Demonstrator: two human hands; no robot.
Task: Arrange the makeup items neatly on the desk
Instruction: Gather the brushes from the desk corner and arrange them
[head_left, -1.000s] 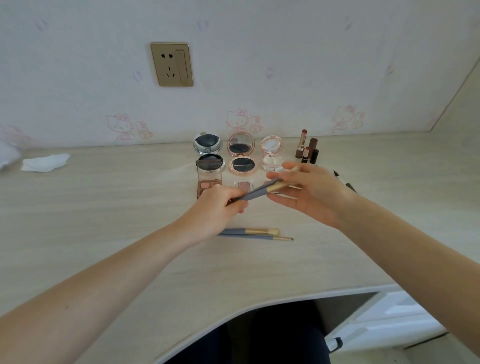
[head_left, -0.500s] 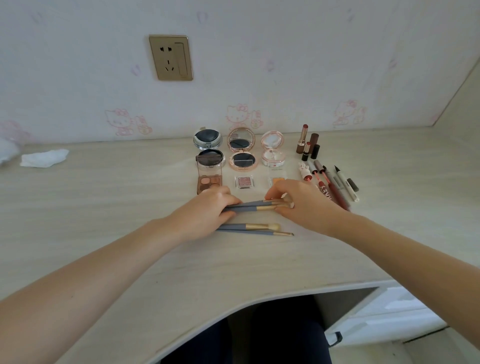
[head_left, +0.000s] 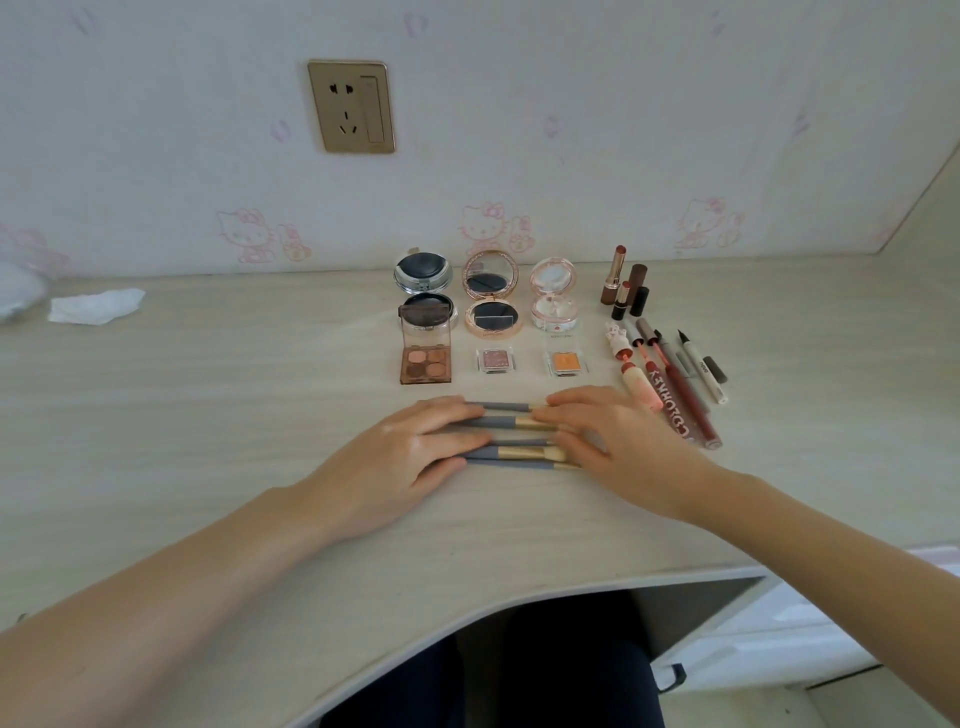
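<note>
Desk (head_left: 208, 415): front edge curves in toward you at the middle, back edge meets the wall. Wide bare stretch on the left half, and a bare strip between your forearms and the front edge. Right end runs out of view.

Your left hand (head_left: 395, 457) lies flat, fingers straight and close together, pressing on the handle ends of the brushes (head_left: 511, 439). Your right hand (head_left: 618, 441) lies flat too, fingers straight, covering the bristle ends. Brushes lie parallel in a stack of rows, mid-desk, just in front of the makeup group; both ends are hidden under your fingers, so the exact count is hard to tell.

Behind them, toward the back edge: three open compacts (head_left: 491, 296) in a row, an eyeshadow palette (head_left: 426, 358) and two small pans (head_left: 494, 359). Pens and lip tubes (head_left: 670, 379) fan out just right of your right hand; standing lipsticks (head_left: 623, 283) behind those.

Crumpled tissue (head_left: 96, 306) near the back-left; something white beside it is cut off at the left edge.
</note>
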